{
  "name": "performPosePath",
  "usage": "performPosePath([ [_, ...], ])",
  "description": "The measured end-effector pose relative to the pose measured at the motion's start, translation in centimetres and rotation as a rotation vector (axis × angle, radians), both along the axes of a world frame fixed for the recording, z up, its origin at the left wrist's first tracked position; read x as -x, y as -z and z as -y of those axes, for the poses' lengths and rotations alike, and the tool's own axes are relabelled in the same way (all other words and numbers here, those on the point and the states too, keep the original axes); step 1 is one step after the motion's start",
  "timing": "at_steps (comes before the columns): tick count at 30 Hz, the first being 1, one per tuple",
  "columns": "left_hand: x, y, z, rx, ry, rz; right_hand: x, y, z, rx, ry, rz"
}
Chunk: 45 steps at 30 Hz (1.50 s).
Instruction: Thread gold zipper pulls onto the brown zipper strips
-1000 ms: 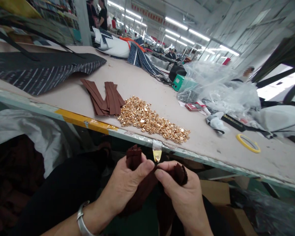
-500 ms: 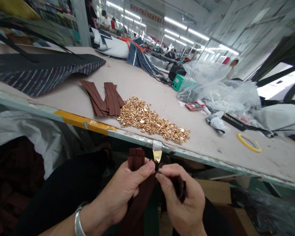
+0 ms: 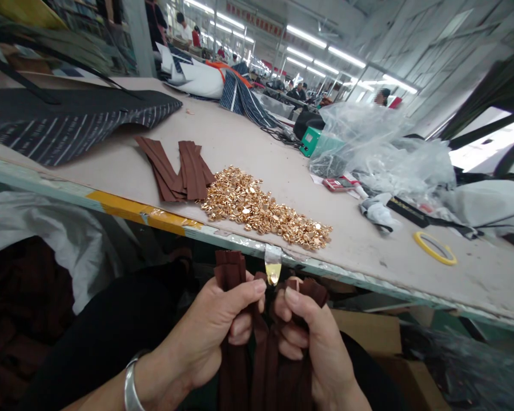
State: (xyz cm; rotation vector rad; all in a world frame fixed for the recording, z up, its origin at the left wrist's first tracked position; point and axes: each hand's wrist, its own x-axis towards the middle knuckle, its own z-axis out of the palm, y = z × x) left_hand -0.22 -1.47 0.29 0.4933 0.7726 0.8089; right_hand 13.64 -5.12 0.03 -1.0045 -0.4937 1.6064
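Below the table edge, my left hand (image 3: 223, 319) is closed on brown fabric strips (image 3: 231, 268), with thumb pressed against the fingers. My right hand (image 3: 310, 325) also grips brown fabric, whose folded end (image 3: 312, 291) stands out beside the thumb. More strips hang down between the hands. Just above and between them, a small metal-and-yellow tab (image 3: 273, 267) juts from the table edge. On the table (image 3: 368, 257) lies a heap of small gold metal pieces (image 3: 261, 208), touching a stack of brown strips (image 3: 195, 171).
Striped dark material (image 3: 89, 123) covers the table's left part. Right of the heap are a green box (image 3: 310, 141), clear plastic bags (image 3: 381, 148), a red packet (image 3: 338, 184) and a yellow tape roll (image 3: 434, 248). A cardboard box (image 3: 368, 331) is below; people are in the background.
My hands have moved apart. The right hand has turned, and the fabric end it grips now shows above its fingers. The left hand has shifted slightly left with its strips.
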Motion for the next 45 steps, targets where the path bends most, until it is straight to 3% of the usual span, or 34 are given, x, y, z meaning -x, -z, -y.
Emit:
performPosePath([
  [3,-0.1,0.0,-0.1,-0.019,-0.006,-0.043,-0.1,0.1,-0.3,0.051,-0.009,-0.083],
  [11,-0.3,0.2,-0.3,-0.020,0.019,-0.100,0.1,0.2,-0.8,0.114,-0.022,-0.037],
  [23,-0.8,0.1,-0.7,-0.064,0.002,-0.086,0.4,0.0,-1.5,0.082,-0.029,-0.065],
  [32,-0.7,0.4,-0.7,-0.201,-0.048,-0.134,0.5,0.4,-1.3,0.025,-0.004,-0.069],
  [45,-0.4,0.6,-0.3,-0.199,-0.046,-0.104,0.6,0.5,-1.3,0.019,-0.022,-0.087],
])
